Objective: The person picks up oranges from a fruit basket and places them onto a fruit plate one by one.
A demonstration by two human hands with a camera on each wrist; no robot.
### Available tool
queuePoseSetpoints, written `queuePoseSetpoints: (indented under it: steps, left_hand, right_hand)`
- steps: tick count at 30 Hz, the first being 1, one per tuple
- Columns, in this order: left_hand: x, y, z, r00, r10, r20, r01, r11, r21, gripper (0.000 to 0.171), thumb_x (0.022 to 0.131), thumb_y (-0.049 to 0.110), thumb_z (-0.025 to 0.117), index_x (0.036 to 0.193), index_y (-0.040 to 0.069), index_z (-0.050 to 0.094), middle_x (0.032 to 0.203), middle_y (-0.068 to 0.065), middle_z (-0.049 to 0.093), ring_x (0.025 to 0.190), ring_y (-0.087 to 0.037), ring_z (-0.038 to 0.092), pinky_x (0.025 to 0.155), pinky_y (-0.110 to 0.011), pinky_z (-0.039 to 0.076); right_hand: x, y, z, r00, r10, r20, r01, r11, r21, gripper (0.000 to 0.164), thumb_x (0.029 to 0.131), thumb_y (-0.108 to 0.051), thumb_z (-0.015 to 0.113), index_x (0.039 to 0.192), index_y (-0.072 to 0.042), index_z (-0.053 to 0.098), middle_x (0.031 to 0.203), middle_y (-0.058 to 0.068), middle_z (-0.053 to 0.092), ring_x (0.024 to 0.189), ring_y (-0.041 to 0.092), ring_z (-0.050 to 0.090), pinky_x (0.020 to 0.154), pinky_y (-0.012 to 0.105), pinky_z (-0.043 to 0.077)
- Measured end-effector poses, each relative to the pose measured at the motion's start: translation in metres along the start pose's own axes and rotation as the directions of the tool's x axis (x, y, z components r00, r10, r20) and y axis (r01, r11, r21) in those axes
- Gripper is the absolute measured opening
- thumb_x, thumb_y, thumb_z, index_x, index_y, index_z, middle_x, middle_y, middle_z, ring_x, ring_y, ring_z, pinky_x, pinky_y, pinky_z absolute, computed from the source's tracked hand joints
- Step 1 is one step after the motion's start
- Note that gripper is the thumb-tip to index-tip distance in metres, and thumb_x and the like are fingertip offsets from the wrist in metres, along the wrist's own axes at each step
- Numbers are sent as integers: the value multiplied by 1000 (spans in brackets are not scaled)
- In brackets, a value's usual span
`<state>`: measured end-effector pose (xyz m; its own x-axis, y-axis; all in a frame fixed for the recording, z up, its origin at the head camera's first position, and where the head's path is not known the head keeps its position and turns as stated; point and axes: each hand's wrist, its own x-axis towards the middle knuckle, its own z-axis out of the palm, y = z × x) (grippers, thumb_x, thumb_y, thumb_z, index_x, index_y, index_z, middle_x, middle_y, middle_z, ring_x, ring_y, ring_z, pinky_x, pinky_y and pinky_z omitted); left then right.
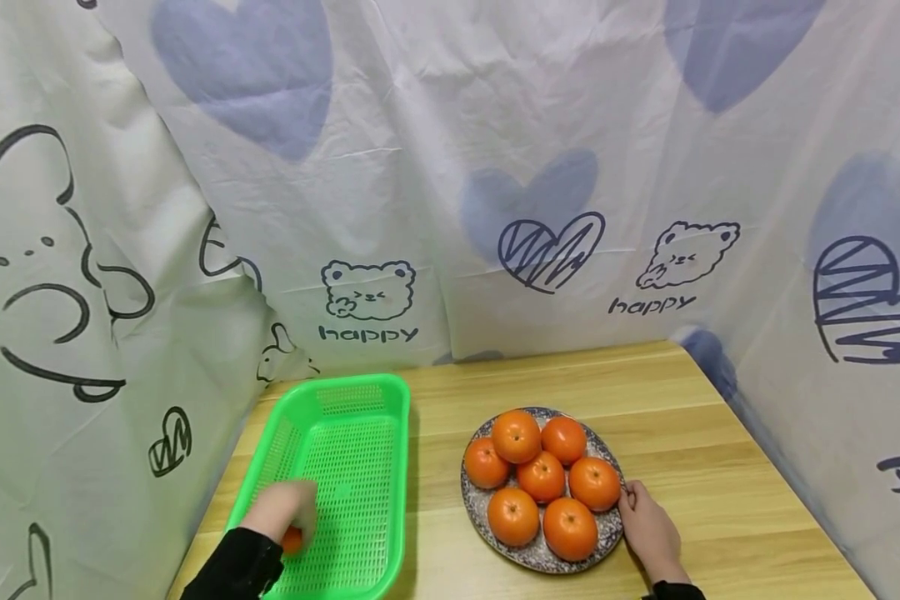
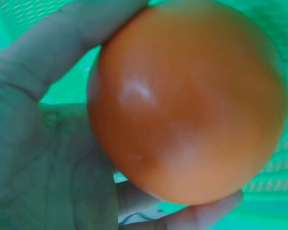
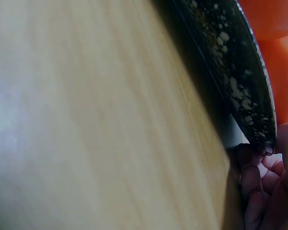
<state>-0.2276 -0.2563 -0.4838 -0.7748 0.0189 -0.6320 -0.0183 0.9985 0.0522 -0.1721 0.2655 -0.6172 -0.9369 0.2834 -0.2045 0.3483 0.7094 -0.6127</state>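
Note:
In the head view my left hand is down inside the green plastic basket, near its left side. It grips a round, smooth, glossy orange fruit, mostly covered by the hand there. Seen from the left wrist, the fruit fills the space between thumb and fingers. On the right, my right hand pinches the rim of a dark speckled plate. Several more orange fruits sit on that plate. The right wrist view shows fingertips under the plate's edge.
Both the basket and the plate stand on a light wooden table, with bare wood between them. A white patterned cloth hangs behind the table and along its left and right sides.

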Motion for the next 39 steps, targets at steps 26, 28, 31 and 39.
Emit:
queuePoseSetpoints:
  steps: [26, 28, 31, 39]
  left_hand:
    - [-85, 210, -12, 660, 435, -613, -445, 883, 148, 79, 69, 45, 90, 134, 11, 61, 130, -12, 64, 114, -31, 64, 77, -48, 62]
    - [-80, 228, -3, 625, 465, -627, -505, 853, 129, 76, 72, 45, 88, 136, 15, 59, 132, -9, 63, 117, -29, 63, 80, -47, 61]
    - [-72, 253, 12, 575, 507, -642, -578, 807, 119, 73, 77, 46, 86, 138, 20, 57, 136, -5, 59, 122, -25, 59, 81, -44, 61]
    - [-30, 290, 41, 430, 560, -708, -634, 745, 205, 67, 85, 44, 80, 142, 20, 53, 145, -5, 54, 131, -21, 55, 91, -35, 59]
  right_hand:
    - [2, 4, -1, 999, -32, -40, 33, 999, 5, 33, 102, -26, 44, 120, -2, 58, 79, 4, 55, 73, 22, 53, 60, 31, 34]
    - [2, 5, -2, 999, -32, -41, 32, 999, 5, 32, 102, -25, 44, 120, -2, 58, 79, 4, 55, 73, 22, 54, 60, 31, 34]
    - [1, 4, -2, 999, -27, -34, 27, 1000, 6, 32, 102, -26, 44, 119, -3, 57, 79, 3, 54, 73, 22, 53, 60, 31, 34]
    - [0, 2, 1, 1000, -11, -19, 11, 1000, 4, 33, 102, -27, 43, 121, -3, 58, 81, 4, 56, 74, 23, 54, 61, 31, 36]
